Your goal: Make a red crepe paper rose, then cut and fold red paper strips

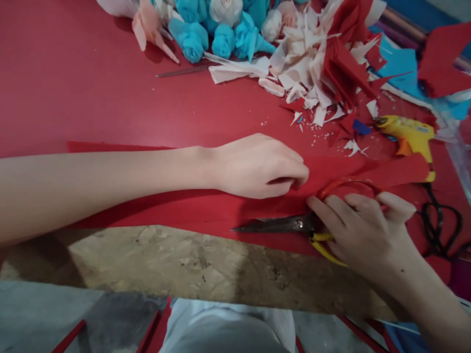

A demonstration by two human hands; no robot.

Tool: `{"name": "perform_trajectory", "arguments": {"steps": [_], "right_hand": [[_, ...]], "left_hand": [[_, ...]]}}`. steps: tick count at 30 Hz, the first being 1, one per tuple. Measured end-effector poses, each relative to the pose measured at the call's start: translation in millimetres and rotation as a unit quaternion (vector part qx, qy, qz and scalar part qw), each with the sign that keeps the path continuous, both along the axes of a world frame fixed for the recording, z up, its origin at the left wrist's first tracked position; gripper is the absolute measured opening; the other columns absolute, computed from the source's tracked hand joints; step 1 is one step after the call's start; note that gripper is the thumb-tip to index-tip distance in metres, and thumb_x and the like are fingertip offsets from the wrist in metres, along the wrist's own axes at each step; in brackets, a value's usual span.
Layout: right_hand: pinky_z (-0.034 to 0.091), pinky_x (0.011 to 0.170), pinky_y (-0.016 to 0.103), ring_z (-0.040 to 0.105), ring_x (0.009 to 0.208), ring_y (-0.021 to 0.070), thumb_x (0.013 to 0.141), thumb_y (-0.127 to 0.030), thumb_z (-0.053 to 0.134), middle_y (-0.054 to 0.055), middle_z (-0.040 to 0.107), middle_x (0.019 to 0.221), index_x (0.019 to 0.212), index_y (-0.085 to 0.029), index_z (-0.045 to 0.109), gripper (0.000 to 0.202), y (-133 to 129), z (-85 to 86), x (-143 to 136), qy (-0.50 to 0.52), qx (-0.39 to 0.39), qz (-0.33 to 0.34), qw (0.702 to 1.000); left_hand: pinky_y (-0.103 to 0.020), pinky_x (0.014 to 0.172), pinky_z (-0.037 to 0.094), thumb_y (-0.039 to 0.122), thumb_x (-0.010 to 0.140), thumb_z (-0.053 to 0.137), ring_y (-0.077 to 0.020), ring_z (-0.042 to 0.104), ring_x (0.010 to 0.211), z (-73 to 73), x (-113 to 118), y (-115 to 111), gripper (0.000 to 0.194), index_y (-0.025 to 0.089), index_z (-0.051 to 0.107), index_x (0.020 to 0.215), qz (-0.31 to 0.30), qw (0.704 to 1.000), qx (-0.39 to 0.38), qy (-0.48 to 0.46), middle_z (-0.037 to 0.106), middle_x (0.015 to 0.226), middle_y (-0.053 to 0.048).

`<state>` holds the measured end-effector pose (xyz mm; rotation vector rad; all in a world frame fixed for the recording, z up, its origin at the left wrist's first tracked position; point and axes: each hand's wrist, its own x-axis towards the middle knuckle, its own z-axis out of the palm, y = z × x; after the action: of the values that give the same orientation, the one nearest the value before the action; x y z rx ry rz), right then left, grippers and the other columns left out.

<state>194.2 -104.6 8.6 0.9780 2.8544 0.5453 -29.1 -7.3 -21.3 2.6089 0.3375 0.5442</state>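
A long strip of red paper [206,211] lies along the table's near edge, under both of my hands. My left hand [263,169] rests on it with curled fingers, the fingertips pinched down at the paper and partly hidden. To the right, my right hand [371,230] is closed around the handles of a pair of scissors [283,224], one handle red and the other yellow. The dark blades point left over the paper, close to its near edge, and look nearly closed.
Blue, white and peach paper flowers [224,39] sit at the back. White and red paper scraps [312,59] are heaped beside them. A yellow glue gun [408,130] with a black cord [441,220] lies at right. Bare board [165,255] shows along the front edge.
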Motion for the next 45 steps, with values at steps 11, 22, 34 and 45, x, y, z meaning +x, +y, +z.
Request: {"name": "perform_trajectory", "arguments": {"steps": [11,22,34,45], "right_hand": [[0.026,0.076,0.034,0.042,0.076,0.0170,0.086,-0.009,0.039,0.003,0.063,0.074,0.095,-0.013,0.063,0.026,8,2.4,-17,0.007,0.039,0.039,0.998],[0.029,0.074,0.031,0.042,0.071,0.0148,0.087,-0.002,0.035,0.002,0.060,0.068,0.093,-0.013,0.065,0.032,4,9.7,-14,0.011,0.015,0.064,0.998],[0.028,0.077,0.037,0.043,0.083,0.0197,0.086,-0.013,0.038,0.007,0.061,0.083,0.107,-0.013,0.061,0.032,-19,0.3,18,-0.008,-0.025,-0.027,0.999],[0.029,0.079,0.037,0.041,0.079,0.0208,0.088,-0.020,0.031,0.007,0.059,0.083,0.107,-0.010,0.060,0.035,-27,-8.5,32,0.066,-0.011,-0.080,0.995]], "left_hand": [[-0.028,0.061,0.042,0.020,0.085,0.040,-0.0147,0.061,0.072,-2.2,2,-2,0.025,0.019,0.064,0.090,0.019,0.998,0.060,0.030,0.068,0.084,-0.001],[-0.028,0.057,0.040,0.020,0.086,0.039,-0.0152,0.061,0.068,-3.3,2,-3,0.026,0.018,0.065,0.091,0.024,0.995,0.082,0.042,0.067,0.081,-0.001],[-0.028,0.067,0.045,0.019,0.088,0.040,-0.0164,0.061,0.076,-1.1,1,0,0.025,0.016,0.065,0.093,0.025,0.999,0.041,0.019,0.066,0.082,-0.004],[-0.026,0.081,0.047,0.018,0.083,0.043,-0.0146,0.061,0.089,34.7,27,9,0.029,0.016,0.058,0.108,0.204,0.949,-0.186,0.150,0.065,0.102,-0.004]]}}
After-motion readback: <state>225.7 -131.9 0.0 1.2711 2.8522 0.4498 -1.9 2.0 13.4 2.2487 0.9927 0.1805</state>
